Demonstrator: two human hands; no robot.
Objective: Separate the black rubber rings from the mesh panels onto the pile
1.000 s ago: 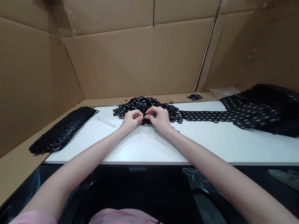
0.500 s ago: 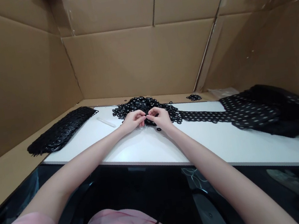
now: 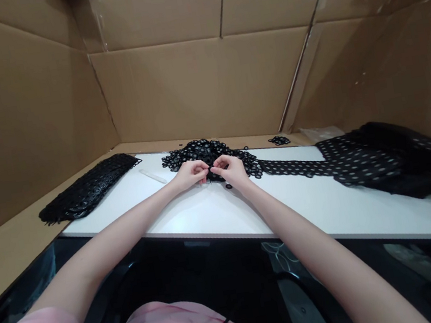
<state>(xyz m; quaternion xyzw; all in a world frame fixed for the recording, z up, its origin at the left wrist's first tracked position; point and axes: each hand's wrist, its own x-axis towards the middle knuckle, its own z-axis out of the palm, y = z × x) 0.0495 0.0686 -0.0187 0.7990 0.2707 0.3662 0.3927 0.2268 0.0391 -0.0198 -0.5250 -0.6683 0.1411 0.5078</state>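
My left hand and my right hand meet fingertip to fingertip, almost touching, low in front of a heap of small black rings. Each hand is closed in a pinch on a small black ring piece; the fingers cover most of it. From the heap's right side, a flat black strip with rows of round holes runs across the white board. One loose black ring lies just below my right hand.
A thick bundle of linked black rings lies at the left. Beside it rests a thin pale stick. Holed black mesh is piled at the right, and a few rings lie behind. Cardboard walls enclose the board.
My fingertips have drawn slightly apart, and more black shows between them. Both arms and everything on the board otherwise stay in place.
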